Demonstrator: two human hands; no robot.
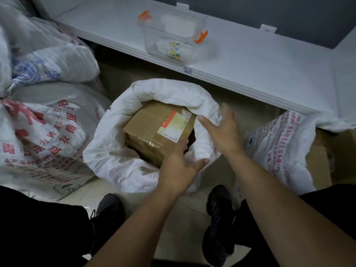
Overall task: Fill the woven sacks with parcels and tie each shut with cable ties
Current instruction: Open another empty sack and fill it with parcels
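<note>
Head view, landmark: open woven sack (115, 151), standing on the floor at centre, mouth rolled down into a thick white rim.
Parcel: brown cardboard box (154, 135) inside the open woven sack, taped across the top, tilted, with a shipping label (174, 124) on its upper face towards the far right corner.
Left hand (180, 168): at the near rim of the sack, fingers (183, 145) straight and reaching onto the near corner of the box, thumb spread out to the right over the rim; nothing gripped.
Right hand (221, 130): over the right rim of the sack, palm down, fingers spread and relaxed, blurred at the tips, thumb pointing towards the box; holding nothing; contact with the rim cannot be told.
Left of the sack: filled sacks (44, 135) with red print, piled and touching one another, one with blue print (38, 68) higher up behind.
Right of the sack: another printed sack (279, 151) draped over a cardboard carton (335, 160).
Beyond the sack: white table (260, 60) running across, edge above the far rim.
On the table: clear plastic container (173, 39) with orange clips (201, 36), well apart from the sack.
Near side of the sack: dark shoes (219, 201) on the pale floor (185, 218), one to each side of the forearms.
</note>
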